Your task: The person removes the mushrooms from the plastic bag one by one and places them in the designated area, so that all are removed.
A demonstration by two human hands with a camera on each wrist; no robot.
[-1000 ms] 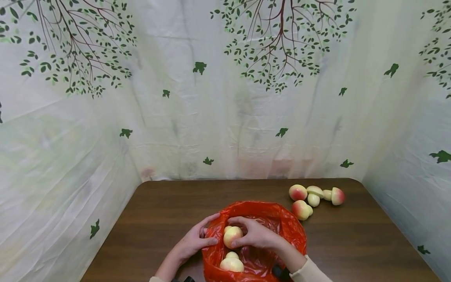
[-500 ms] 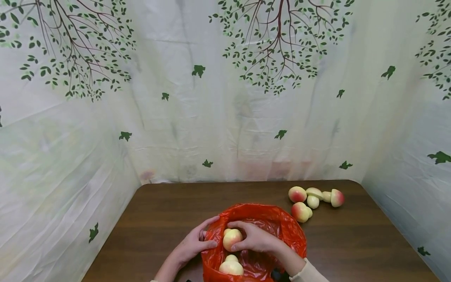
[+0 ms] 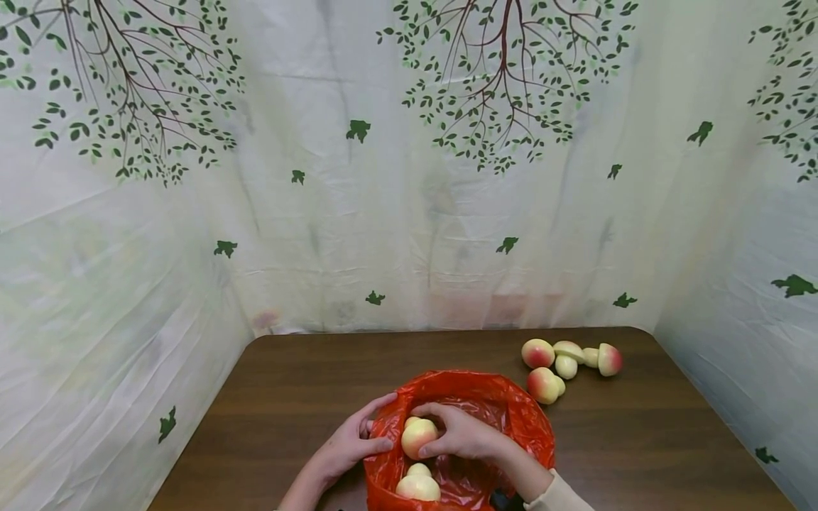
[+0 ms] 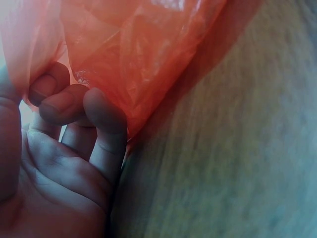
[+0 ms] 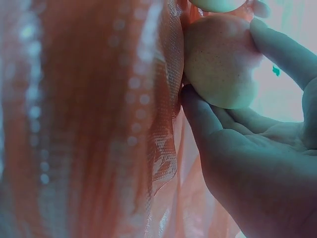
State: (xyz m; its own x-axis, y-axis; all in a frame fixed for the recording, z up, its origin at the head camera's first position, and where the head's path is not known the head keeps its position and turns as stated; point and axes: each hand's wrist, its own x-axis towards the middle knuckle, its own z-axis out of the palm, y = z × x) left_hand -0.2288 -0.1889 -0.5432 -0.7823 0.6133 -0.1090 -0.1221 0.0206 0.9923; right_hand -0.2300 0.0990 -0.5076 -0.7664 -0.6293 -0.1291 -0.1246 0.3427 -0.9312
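Observation:
A red plastic bag [image 3: 524, 408] stands with its mouth wide on the table. My left hand [image 3: 345, 441] grips the bag's left side; in the left wrist view its fingers [image 4: 106, 111] curl against the thin red film. Inside the mouth, my right hand [image 3: 463, 431] pinches a toy mushroom [image 3: 418, 438] with a cream and pink cap, thumb and fingers on either side of it. The right wrist view shows that cap [image 5: 223, 59] close up, next to the bag's wall. Nearer me, a second toy mushroom [image 3: 418, 486] lies in the bag.
Behind the bag to the right, several more toy mushrooms [image 3: 565, 365] lie grouped on the brown wooden table [image 3: 307, 376]. A pale curtain [image 3: 383, 213] printed with branches and leaves encloses the table at the back and sides.
The view has tilted slightly, so everything sits a little lower. Both hands keep their holds, and the mushroom in the right hand has barely moved.

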